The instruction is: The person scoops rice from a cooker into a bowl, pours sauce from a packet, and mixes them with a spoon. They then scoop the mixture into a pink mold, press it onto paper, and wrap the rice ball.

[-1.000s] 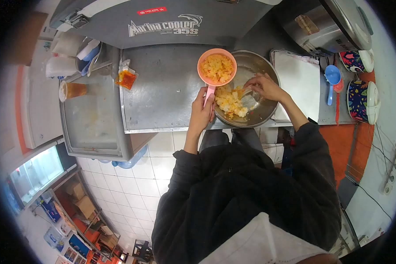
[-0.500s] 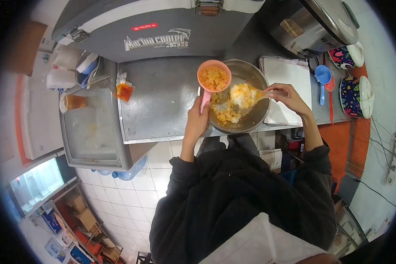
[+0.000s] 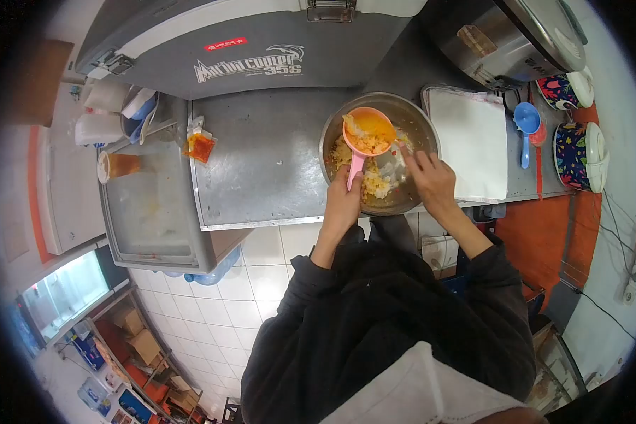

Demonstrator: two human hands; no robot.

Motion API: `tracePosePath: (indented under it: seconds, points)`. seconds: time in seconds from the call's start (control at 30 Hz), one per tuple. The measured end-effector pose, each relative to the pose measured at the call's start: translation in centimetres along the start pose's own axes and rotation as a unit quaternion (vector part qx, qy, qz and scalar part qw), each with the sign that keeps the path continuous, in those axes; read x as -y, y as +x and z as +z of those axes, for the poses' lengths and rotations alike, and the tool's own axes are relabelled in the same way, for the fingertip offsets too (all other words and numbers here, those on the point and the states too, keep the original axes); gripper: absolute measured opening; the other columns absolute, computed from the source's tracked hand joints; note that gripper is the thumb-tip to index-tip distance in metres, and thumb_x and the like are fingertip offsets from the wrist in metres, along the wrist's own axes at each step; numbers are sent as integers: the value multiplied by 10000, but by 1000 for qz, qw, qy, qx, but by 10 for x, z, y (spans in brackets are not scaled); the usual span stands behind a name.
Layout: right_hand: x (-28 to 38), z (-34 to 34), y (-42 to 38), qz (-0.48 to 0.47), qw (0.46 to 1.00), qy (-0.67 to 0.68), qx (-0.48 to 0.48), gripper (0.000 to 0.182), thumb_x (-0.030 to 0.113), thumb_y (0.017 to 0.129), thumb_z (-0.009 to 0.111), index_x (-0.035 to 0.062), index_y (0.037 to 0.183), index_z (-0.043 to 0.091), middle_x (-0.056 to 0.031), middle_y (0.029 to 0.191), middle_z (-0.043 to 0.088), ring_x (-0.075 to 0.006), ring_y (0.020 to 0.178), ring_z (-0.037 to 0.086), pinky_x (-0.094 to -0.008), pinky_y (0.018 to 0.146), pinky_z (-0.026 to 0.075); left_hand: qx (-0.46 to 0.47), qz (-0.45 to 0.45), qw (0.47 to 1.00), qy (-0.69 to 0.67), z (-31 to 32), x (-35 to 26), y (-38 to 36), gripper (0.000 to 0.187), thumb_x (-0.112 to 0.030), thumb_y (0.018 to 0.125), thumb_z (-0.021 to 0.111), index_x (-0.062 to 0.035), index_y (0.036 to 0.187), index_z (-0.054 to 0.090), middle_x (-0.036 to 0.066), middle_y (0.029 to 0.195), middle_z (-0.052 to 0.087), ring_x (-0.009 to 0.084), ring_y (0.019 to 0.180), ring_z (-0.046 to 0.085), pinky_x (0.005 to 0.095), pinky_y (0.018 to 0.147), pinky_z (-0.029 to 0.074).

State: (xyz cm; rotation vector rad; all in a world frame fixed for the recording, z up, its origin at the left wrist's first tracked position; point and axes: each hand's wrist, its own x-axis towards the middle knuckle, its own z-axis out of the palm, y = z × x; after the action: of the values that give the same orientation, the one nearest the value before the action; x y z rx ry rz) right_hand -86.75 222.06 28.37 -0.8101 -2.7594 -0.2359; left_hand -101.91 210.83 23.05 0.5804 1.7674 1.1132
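Note:
My left hand (image 3: 344, 203) is closed on the handle of a pink ladle-like cup (image 3: 356, 172), held over the left part of a metal bowl (image 3: 327, 153). Orange-yellow rice (image 3: 369, 138) lies in the cup. More yellow and white rice (image 3: 379, 182) is in the bowl below. My right hand (image 3: 431, 177) is over the bowl's right side, its fingers round the handle of a spatula whose tip reaches the cup; much of the spatula is hidden or blurred.
White paper sheets (image 3: 473, 145) are stacked right of the bowl. Beyond them lie a blue scoop (image 3: 526, 119) and patterned pots (image 3: 572, 157). A grey cooler (image 3: 261, 56) stands behind. At left are a red-orange packet (image 3: 201, 147) and a cup of brown drink (image 3: 122, 165).
The pink cup has moved right, from the bowl's left rim to over the bowl. My right hand has moved left and down, bringing the spatula from the bowl's rice to the cup.

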Motion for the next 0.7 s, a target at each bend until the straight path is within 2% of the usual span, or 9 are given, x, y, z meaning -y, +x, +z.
tracePosePath:
  seconds: [0.17,0.23,0.3,0.33,0.43,0.5,0.57,0.63,0.7]
  points:
    - [-19,-5,6,154,973,156,-75,407,9,748,549,155,1128,574,-58,764,535,-219,683,561,-305,573,480,-20,53,997,60,-23,3,14,305,-237,896,475,17,1061,512,252,799,606,394,767,596,411,691,443]
    - [-30,4,1,200,976,50,64,378,-11,739,548,158,1073,595,-48,819,577,-223,703,586,-334,584,489,-7,47,995,92,-34,-4,15,305,-237,894,478,14,1064,514,250,800,606,392,774,597,412,695,441]
    - [-25,25,-8,214,971,38,97,335,-1,742,548,160,1031,602,-39,864,590,-228,746,598,-346,607,494,8,8,996,90,-43,-26,11,323,-243,887,488,24,1068,508,246,786,606,359,710,611,396,650,451]
    - [-15,31,-15,173,975,116,82,319,19,749,551,164,1027,604,-40,869,589,-239,752,600,-347,605,495,-48,170,978,112,-41,-10,21,316,-242,894,488,18,1074,503,158,664,588,229,521,575,340,511,435]
    - [-1,22,-7,139,958,209,137,294,56,754,559,172,1021,605,-50,892,595,-264,758,605,-355,596,498,-1,68,996,49,-45,-14,16,289,-233,907,479,7,1066,502,84,605,530,137,432,482,283,423,375]
    - [-13,26,11,212,958,171,87,281,48,763,551,158,1014,609,-58,896,593,-274,757,603,-374,603,496,8,24,1000,1,-45,-16,15,260,-223,918,468,-5,1056,501,31,572,477,84,391,414,247,378,328]
    - [-25,50,16,201,963,166,70,291,116,762,553,160,1047,589,-33,945,596,-232,811,610,-371,642,486,5,15,1000,-27,-42,-14,16,240,-215,925,460,-14,1049,500,4,559,444,61,380,378,231,362,300]
    - [-20,50,28,-51,993,91,63,280,125,746,559,163,1021,599,-22,932,602,-205,825,612,-333,648,488,1,22,999,-38,-42,-13,20,233,-216,927,457,-13,1034,497,2,558,441,66,373,369,230,358,291]
    - [-13,26,17,-92,983,97,123,289,102,737,546,189,1004,613,-10,907,612,-190,839,610,-314,667,487,4,31,998,-56,-43,-10,18,235,-219,927,458,-14,1037,496,-1,556,438,64,373,366,229,357,290]
